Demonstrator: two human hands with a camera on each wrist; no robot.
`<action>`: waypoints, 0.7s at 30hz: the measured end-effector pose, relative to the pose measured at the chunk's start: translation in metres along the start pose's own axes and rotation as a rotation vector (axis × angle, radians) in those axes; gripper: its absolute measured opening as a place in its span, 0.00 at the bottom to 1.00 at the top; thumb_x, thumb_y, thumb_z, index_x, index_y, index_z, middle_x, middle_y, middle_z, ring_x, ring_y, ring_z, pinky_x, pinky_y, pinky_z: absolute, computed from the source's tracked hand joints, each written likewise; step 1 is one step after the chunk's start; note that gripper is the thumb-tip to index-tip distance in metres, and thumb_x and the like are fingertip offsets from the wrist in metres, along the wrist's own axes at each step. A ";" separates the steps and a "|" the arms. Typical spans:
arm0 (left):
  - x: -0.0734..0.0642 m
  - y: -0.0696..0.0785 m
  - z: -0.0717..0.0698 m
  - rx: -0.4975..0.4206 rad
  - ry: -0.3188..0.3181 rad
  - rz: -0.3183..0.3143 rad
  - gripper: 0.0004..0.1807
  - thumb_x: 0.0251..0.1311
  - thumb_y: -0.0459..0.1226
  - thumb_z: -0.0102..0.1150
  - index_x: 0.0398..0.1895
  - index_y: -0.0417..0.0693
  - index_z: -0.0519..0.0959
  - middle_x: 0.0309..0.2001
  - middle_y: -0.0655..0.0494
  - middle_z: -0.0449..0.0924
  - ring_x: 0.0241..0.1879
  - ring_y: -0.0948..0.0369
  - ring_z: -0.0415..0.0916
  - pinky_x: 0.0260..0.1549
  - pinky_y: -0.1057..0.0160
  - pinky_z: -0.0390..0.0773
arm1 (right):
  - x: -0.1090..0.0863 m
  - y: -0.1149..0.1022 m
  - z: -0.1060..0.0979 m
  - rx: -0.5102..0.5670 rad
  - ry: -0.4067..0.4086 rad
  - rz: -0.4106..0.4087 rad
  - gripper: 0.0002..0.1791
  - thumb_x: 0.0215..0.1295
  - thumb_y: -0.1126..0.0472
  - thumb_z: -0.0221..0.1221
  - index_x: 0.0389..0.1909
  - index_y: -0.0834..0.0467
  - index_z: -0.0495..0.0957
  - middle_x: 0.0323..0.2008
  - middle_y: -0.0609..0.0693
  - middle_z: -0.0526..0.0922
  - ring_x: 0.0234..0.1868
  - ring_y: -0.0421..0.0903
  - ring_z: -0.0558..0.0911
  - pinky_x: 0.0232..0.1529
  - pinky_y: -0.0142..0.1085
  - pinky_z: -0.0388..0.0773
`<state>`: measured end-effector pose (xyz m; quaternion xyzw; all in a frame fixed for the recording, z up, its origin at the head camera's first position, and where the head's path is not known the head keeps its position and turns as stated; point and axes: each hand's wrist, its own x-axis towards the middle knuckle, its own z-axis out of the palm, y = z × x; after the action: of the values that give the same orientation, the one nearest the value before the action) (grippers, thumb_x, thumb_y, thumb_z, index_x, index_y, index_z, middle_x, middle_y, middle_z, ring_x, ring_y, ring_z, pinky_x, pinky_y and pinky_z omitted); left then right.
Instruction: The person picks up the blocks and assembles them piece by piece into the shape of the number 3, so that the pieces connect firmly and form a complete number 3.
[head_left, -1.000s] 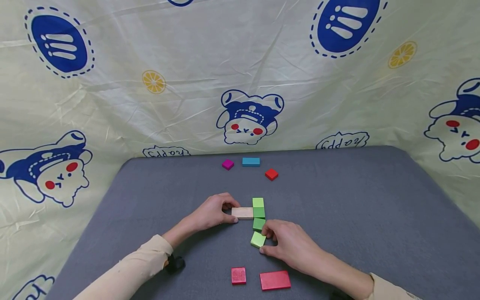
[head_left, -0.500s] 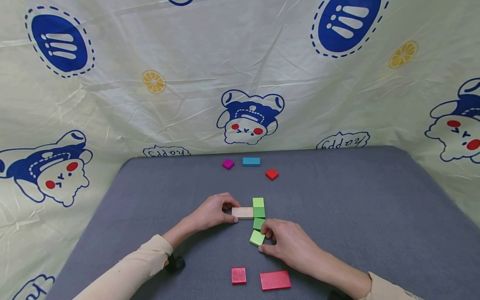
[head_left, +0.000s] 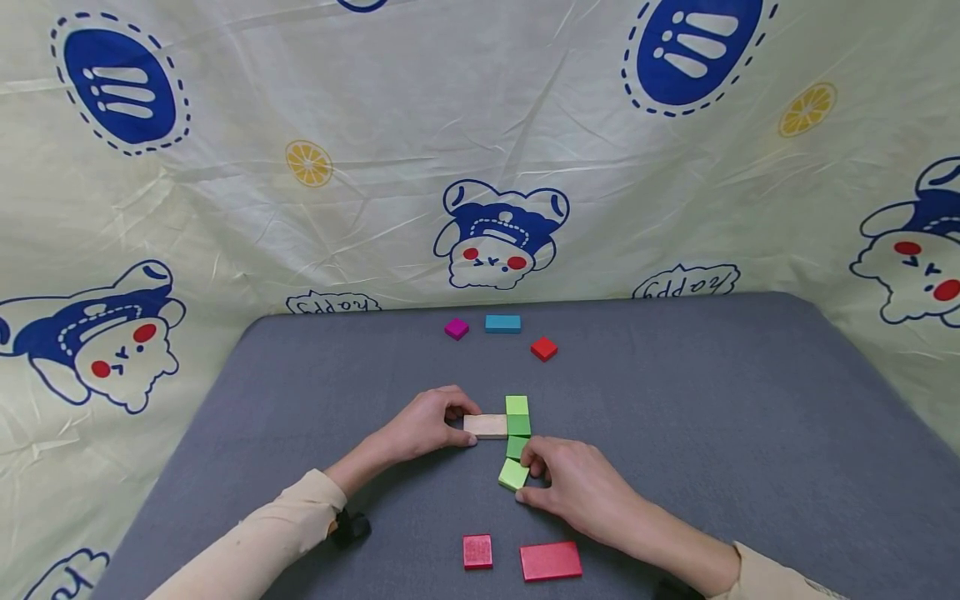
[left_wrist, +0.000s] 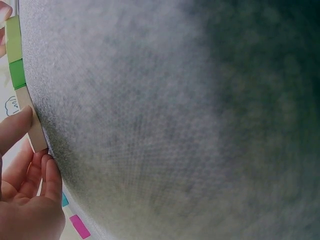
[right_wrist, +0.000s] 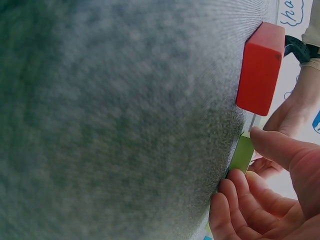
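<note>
My left hand [head_left: 431, 423] pinches the left end of a plain wooden block [head_left: 486, 427], its thumb on the near side. That block's right end meets a green block [head_left: 518, 425], with a light green block [head_left: 517, 405] just behind it. Nearer me lies another green block [head_left: 516, 447], partly covered by the fingers of my right hand [head_left: 581, 479]. Between thumb and fingers the right hand pinches a second light green block [head_left: 513, 474], turned slightly askew at the near end of the row. The right wrist view shows this light green block [right_wrist: 241, 153] against the thumb.
Close to me on the grey table [head_left: 720, 417] lie a square red block [head_left: 477, 552] and a longer red block [head_left: 551, 561]. Toward the back are a magenta block [head_left: 456, 329], a blue block [head_left: 502, 324] and a red block [head_left: 543, 348]. A printed curtain [head_left: 375, 233] hangs behind.
My right hand has shifted slightly left and away from me, carrying the near light green block a little along with it. The left hand and wooden block stay put.
</note>
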<state>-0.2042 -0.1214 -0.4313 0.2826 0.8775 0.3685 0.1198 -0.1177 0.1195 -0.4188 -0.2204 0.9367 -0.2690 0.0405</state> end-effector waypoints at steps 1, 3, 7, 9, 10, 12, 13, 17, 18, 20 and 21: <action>0.000 0.000 0.000 0.000 0.000 0.001 0.14 0.54 0.34 0.71 0.45 0.50 0.84 0.40 0.63 0.76 0.41 0.64 0.73 0.44 0.62 0.74 | 0.000 0.000 0.000 -0.001 0.000 -0.001 0.16 0.49 0.55 0.75 0.34 0.50 0.77 0.27 0.37 0.73 0.26 0.34 0.70 0.28 0.32 0.70; 0.000 0.000 0.000 0.001 0.000 0.002 0.14 0.54 0.33 0.71 0.45 0.50 0.84 0.40 0.63 0.76 0.41 0.64 0.73 0.44 0.62 0.74 | 0.000 0.000 0.000 -0.005 0.001 -0.001 0.16 0.49 0.55 0.75 0.34 0.50 0.77 0.27 0.37 0.73 0.26 0.34 0.70 0.28 0.32 0.70; 0.000 0.000 0.000 0.002 0.000 0.000 0.14 0.54 0.33 0.71 0.44 0.50 0.84 0.40 0.63 0.76 0.41 0.64 0.73 0.45 0.62 0.74 | 0.000 0.000 0.000 -0.008 0.005 -0.002 0.16 0.49 0.55 0.75 0.34 0.50 0.77 0.27 0.37 0.73 0.26 0.33 0.70 0.28 0.32 0.70; 0.000 0.000 0.000 0.005 0.000 0.002 0.14 0.54 0.33 0.71 0.44 0.50 0.84 0.40 0.63 0.77 0.41 0.64 0.74 0.45 0.62 0.75 | 0.000 0.000 0.000 -0.008 0.009 -0.005 0.16 0.49 0.55 0.75 0.33 0.49 0.77 0.27 0.37 0.73 0.26 0.33 0.70 0.28 0.32 0.70; 0.000 0.000 0.000 0.008 0.001 0.006 0.14 0.54 0.33 0.71 0.44 0.49 0.84 0.40 0.62 0.77 0.41 0.64 0.74 0.44 0.62 0.75 | 0.000 0.000 0.000 -0.009 0.011 -0.005 0.16 0.49 0.55 0.75 0.33 0.49 0.77 0.27 0.37 0.73 0.26 0.33 0.70 0.28 0.32 0.70; 0.000 0.000 0.000 0.008 0.001 0.006 0.14 0.54 0.33 0.71 0.44 0.49 0.84 0.40 0.62 0.77 0.40 0.64 0.74 0.44 0.63 0.75 | 0.000 0.001 0.001 -0.008 0.015 -0.009 0.16 0.49 0.55 0.75 0.33 0.49 0.77 0.27 0.37 0.74 0.26 0.33 0.70 0.28 0.32 0.70; 0.000 0.000 0.000 0.008 0.001 0.005 0.14 0.54 0.33 0.71 0.44 0.49 0.84 0.40 0.62 0.77 0.40 0.64 0.74 0.44 0.63 0.75 | 0.000 0.001 0.001 -0.008 0.017 -0.011 0.16 0.49 0.55 0.75 0.33 0.49 0.77 0.27 0.37 0.74 0.26 0.33 0.70 0.28 0.31 0.70; 0.001 0.000 0.000 0.001 0.000 0.002 0.14 0.54 0.33 0.72 0.44 0.50 0.84 0.40 0.63 0.77 0.41 0.64 0.74 0.44 0.63 0.75 | 0.000 0.001 0.001 -0.008 0.023 -0.014 0.16 0.49 0.55 0.75 0.33 0.49 0.77 0.27 0.37 0.73 0.26 0.33 0.70 0.28 0.31 0.70; 0.000 0.000 0.000 0.001 0.001 0.008 0.14 0.54 0.33 0.71 0.44 0.49 0.84 0.40 0.63 0.77 0.41 0.64 0.74 0.44 0.63 0.75 | 0.000 0.001 0.002 -0.010 0.023 -0.014 0.16 0.49 0.55 0.75 0.33 0.49 0.77 0.27 0.37 0.73 0.26 0.33 0.70 0.28 0.31 0.70; 0.000 0.000 0.000 0.001 0.002 0.010 0.14 0.54 0.33 0.71 0.44 0.49 0.84 0.40 0.63 0.77 0.41 0.64 0.74 0.44 0.62 0.75 | 0.000 0.001 0.001 -0.012 0.020 -0.010 0.16 0.49 0.55 0.75 0.33 0.49 0.77 0.27 0.37 0.73 0.26 0.33 0.70 0.28 0.31 0.70; 0.000 0.000 0.000 -0.002 0.002 0.005 0.14 0.54 0.33 0.71 0.44 0.50 0.84 0.40 0.63 0.77 0.41 0.64 0.74 0.45 0.63 0.75 | 0.001 0.001 0.001 -0.014 0.018 -0.007 0.16 0.49 0.55 0.75 0.33 0.49 0.77 0.27 0.37 0.73 0.26 0.33 0.70 0.28 0.31 0.70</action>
<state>-0.2046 -0.1212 -0.4318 0.2846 0.8765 0.3698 0.1183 -0.1182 0.1191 -0.4203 -0.2218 0.9381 -0.2644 0.0297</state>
